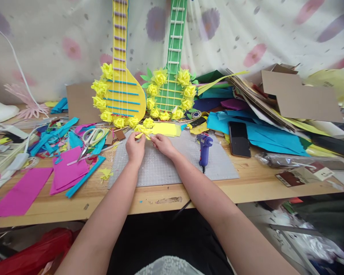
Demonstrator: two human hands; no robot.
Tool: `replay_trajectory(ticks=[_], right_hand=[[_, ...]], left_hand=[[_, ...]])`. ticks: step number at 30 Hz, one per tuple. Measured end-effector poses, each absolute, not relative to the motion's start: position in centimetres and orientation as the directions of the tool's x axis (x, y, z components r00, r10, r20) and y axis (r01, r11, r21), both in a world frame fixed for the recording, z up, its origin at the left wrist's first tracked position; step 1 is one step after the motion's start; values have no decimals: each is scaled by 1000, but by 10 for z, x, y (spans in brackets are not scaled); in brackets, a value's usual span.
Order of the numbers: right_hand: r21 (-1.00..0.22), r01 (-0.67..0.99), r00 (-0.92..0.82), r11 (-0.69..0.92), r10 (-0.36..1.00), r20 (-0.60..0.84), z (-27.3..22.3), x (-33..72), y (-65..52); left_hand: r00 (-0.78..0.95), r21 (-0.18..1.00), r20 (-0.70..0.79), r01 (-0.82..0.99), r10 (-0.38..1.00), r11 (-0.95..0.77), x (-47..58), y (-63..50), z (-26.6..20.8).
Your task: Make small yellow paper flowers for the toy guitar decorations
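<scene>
Both hands meet over the grey cutting mat (pixel 160 168). My left hand (pixel 135 148) pinches a piece of yellow crepe paper (pixel 143 131) between thumb and fingers. My right hand (pixel 163 145) is closed on the same paper from the other side. Just behind them lie flat yellow paper sheets (pixel 166 129) and a finished yellow paper flower (pixel 148 122). Farther back stand a yellow paper lute (pixel 124 93) and a green one (pixel 172 86), both edged with yellow flowers. A blue glue gun (pixel 205 149) rests on the mat to the right of my right hand.
At left are scissors (pixel 90 141), magenta paper (pixel 23 191), blue scraps and a power strip (pixel 1 158). A phone (pixel 239 139) lies on blue paper (pixel 269 133) at right, near stacked cardboard (pixel 301 97). The table's front edge (pixel 160 206) runs below my forearms.
</scene>
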State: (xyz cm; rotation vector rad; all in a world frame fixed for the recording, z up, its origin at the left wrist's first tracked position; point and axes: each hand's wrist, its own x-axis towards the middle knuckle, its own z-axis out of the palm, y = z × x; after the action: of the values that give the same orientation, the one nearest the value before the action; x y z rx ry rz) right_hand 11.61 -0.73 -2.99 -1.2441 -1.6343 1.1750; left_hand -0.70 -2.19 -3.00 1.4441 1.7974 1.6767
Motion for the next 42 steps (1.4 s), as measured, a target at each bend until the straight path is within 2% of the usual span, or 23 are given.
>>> replay_trajectory(ticks=[7,13,23,29,34,36,42], right_hand=[[-957,274,-238,91,971,24,-29,116,-8],[-915,371,-265,161,962,62,-25,119,-11],[-878,416,-329,237,939,98,-16,122,-16],[-841,461,-294,284,943,157,-13,122,-18],[-823,469,-319,319,931,179,-13,123,-19],[-820,459,-344,343,919,192,-12,125,-19],[-808,428,-439,406,875,207,-8,130,-17]], left_hand=[[-433,878,418,417,799,-233,-5,-22,-29],[-400,892,406,367,822,-263,-9,-19,-32],[-384,990,111,-38,917,-136,-12,-17,-24],[-382,964,261,63,887,-257,-9,-18,-25],[-401,956,292,106,868,-272,-9,-17,-27],[-408,961,273,85,871,-261,-8,-18,-26],[-331,979,105,-132,938,-156,-9,-25,-14]])
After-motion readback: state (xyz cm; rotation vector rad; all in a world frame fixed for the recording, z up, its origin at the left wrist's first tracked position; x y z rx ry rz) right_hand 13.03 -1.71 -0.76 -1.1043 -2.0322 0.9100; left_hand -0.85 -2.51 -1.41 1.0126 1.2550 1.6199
